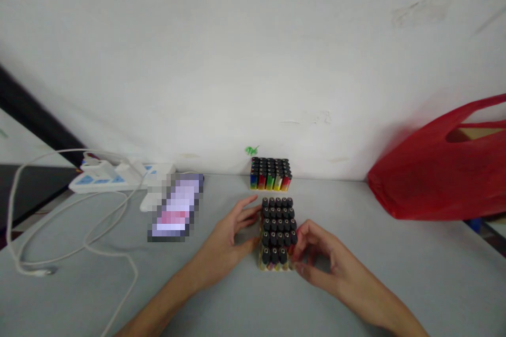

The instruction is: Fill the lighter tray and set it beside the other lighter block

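Observation:
A block of upright lighters (280, 225) with black tops stands in rows on the table in front of me. Its nearest row is shorter, with a gap at the right, and a pale, see-through base shows at the front. My left hand (233, 237) lies along the block's left side, thumb and fingers apart. At the right front corner, my right hand (322, 255) has curled fingers close against the lighters. A bit of red shows by its fingertips; what they hold, if anything, is hidden. Behind, near the wall, stands a second block of colourful lighters (270, 175).
A phone (177, 205), partly pixelated, lies to the left. Behind it are a white power strip (114, 176) and a loose white cable (130, 260). At the right, a red bag (430, 179) leans by the wall (253, 63).

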`<action>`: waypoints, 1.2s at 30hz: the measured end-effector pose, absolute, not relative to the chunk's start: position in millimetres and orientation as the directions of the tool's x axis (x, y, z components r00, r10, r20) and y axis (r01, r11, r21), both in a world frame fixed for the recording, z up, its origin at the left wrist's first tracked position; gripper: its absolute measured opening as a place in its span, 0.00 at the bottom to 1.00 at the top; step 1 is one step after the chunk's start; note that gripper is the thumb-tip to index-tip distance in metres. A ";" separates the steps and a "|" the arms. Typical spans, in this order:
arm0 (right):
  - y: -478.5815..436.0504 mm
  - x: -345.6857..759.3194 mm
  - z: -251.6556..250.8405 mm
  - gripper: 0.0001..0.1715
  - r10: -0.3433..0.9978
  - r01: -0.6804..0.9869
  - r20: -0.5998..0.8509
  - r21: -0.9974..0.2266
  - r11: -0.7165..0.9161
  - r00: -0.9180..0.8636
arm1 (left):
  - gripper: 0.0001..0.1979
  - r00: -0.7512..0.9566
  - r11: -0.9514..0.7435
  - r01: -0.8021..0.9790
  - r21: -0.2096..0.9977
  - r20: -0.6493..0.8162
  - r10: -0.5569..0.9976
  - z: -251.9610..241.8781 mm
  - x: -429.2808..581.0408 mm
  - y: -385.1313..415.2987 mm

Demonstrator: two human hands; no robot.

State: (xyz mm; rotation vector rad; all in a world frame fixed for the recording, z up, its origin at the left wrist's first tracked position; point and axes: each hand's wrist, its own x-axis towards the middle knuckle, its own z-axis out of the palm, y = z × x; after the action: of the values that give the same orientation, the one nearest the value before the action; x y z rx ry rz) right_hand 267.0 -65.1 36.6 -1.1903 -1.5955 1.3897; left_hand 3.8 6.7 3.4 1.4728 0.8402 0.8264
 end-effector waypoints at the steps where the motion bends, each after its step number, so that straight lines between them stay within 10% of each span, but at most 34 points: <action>1: -65.1 266.3 37.3 0.08 0.941 0.192 -0.063 -0.981 0.003 -0.333 | 0.41 0.498 -0.063 0.042 0.997 0.034 0.867 2.8 4.0 6.6; 10: -64.6 273.2 36.0 0.05 0.984 0.430 0.118 -0.888 0.165 -0.135 | 0.27 0.470 -0.494 0.443 0.748 0.275 0.839 15.6 3.1 -7.7; 22: -67.0 265.3 33.6 0.34 0.916 0.534 0.316 -0.744 0.401 -0.248 | 0.43 0.660 -0.640 0.398 0.657 0.279 0.697 28.6 -0.5 -15.2; 36: -66.3 264.1 38.3 0.34 0.902 0.502 0.298 -0.754 0.424 -0.314 | 0.42 0.711 -0.755 0.383 0.532 0.352 0.609 33.3 1.5 -14.2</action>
State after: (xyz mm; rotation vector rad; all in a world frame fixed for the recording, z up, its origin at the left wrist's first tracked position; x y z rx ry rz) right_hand 264.1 -66.3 38.3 -1.1861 -1.9628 0.7098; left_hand 1.5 -14.2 33.3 2.4931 0.7646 0.7252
